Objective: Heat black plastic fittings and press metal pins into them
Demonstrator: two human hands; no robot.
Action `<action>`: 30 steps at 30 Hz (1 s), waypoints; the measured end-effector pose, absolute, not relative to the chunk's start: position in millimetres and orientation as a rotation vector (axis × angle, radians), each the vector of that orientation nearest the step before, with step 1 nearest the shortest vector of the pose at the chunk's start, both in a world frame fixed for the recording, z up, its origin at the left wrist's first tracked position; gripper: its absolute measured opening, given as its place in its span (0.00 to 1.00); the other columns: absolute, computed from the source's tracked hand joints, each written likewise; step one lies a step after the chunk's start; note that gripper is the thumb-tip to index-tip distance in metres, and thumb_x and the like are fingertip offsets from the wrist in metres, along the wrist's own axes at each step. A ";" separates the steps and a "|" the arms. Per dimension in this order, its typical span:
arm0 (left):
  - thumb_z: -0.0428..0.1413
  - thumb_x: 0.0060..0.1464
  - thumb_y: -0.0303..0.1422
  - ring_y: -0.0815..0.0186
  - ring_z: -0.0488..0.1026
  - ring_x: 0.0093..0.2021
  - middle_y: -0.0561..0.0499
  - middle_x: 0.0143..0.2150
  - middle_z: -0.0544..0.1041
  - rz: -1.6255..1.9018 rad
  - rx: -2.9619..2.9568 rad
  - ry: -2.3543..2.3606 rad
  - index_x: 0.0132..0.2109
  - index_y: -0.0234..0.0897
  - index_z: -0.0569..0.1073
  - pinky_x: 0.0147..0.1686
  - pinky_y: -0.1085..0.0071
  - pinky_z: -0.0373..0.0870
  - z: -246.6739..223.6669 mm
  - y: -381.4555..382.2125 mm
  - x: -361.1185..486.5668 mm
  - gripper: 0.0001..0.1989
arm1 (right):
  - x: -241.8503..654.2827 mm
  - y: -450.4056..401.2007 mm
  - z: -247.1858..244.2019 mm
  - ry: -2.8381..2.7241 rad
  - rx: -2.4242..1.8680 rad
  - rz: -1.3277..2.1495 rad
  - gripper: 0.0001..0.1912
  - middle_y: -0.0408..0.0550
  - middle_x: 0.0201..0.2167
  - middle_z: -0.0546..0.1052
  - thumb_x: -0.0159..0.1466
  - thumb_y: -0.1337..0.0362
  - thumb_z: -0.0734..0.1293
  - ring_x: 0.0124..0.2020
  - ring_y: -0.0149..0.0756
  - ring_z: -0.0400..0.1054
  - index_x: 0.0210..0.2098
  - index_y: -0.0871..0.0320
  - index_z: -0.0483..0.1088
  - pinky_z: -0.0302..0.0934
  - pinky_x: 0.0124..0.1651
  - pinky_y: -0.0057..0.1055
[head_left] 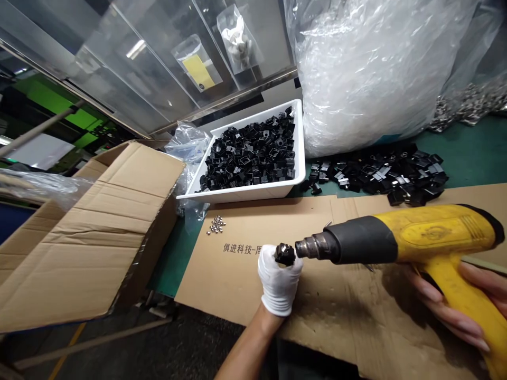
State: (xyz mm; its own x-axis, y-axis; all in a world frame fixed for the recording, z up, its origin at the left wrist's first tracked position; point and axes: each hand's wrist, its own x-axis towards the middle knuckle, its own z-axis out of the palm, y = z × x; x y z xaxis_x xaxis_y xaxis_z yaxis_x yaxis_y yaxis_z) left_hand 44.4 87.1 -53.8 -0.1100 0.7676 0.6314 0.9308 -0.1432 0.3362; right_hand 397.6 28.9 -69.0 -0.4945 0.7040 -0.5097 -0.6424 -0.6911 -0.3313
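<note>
My left hand (279,282), in a white glove, is closed around a small black plastic part (284,254) above the cardboard sheet. A bit of shiny metal shows at the top of that part. Bare and wrapped round the handle, my right hand (447,309) holds a yellow heat gun (439,232) at the right. The gun's stepped metal nozzle (317,247) points left, its tip right beside the black part; whether they touch I cannot tell. A little cluster of small metal pieces (216,225) lies on the cardboard to the left.
Flat cardboard (233,279) covers the green bench. Behind it stand a white tray (245,196) full of black parts, a loose pile of black parts (396,174), and a large clear plastic bag (372,79). An open cardboard box (99,221) stands left, over the bench edge.
</note>
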 end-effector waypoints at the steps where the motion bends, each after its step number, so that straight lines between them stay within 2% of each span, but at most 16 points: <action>1: 0.58 0.50 0.29 0.64 0.65 0.27 0.55 0.28 0.64 -1.086 -1.935 -1.895 0.33 0.43 0.62 0.31 0.67 0.66 -54.0 87.2 44.6 0.10 | 397.0 29.5 -67.3 -0.122 -0.792 2.234 0.24 0.53 0.15 0.68 0.65 0.45 0.65 0.12 0.36 0.62 0.38 0.60 0.80 0.69 0.16 0.31; 6: 0.56 0.48 0.27 0.65 0.61 0.24 0.57 0.26 0.61 -1.028 -1.914 -1.890 0.32 0.44 0.59 0.28 0.68 0.63 -53.8 88.2 46.6 0.12 | 393.5 32.3 -60.0 -0.143 -0.800 2.264 0.25 0.54 0.16 0.68 0.64 0.44 0.66 0.13 0.34 0.61 0.38 0.61 0.81 0.67 0.17 0.28; 16: 0.56 0.50 0.29 0.65 0.62 0.23 0.57 0.25 0.62 -1.004 -1.905 -1.879 0.32 0.44 0.59 0.27 0.68 0.63 -51.4 88.5 47.7 0.11 | 392.1 36.8 -50.8 -0.244 -0.820 2.308 0.28 0.54 0.17 0.70 0.64 0.41 0.65 0.14 0.34 0.63 0.36 0.61 0.80 0.64 0.17 0.27; 23: 0.57 0.52 0.30 0.65 0.64 0.24 0.56 0.26 0.63 -0.995 -1.909 -1.897 0.32 0.44 0.60 0.28 0.68 0.64 -52.3 87.7 48.7 0.11 | 392.2 37.1 -50.0 -0.240 -0.830 2.254 0.27 0.53 0.16 0.69 0.64 0.43 0.65 0.14 0.33 0.60 0.38 0.62 0.80 0.64 0.17 0.28; 30: 0.58 0.52 0.32 0.65 0.64 0.26 0.55 0.27 0.63 -1.033 -1.930 -1.910 0.33 0.43 0.62 0.29 0.68 0.64 -55.9 87.3 46.5 0.10 | 390.1 39.0 -42.1 -0.255 -0.805 2.253 0.25 0.54 0.17 0.70 0.63 0.44 0.67 0.15 0.34 0.62 0.39 0.61 0.81 0.64 0.17 0.27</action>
State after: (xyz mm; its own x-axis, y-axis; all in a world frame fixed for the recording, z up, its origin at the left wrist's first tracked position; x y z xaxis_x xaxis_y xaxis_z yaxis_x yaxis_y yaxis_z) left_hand 46.5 87.3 -55.9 -0.1018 0.7779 0.6201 0.9447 -0.1198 0.3054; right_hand 390.1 39.0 -42.1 -0.5465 0.6900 -0.4746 -0.5664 -0.7220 -0.3974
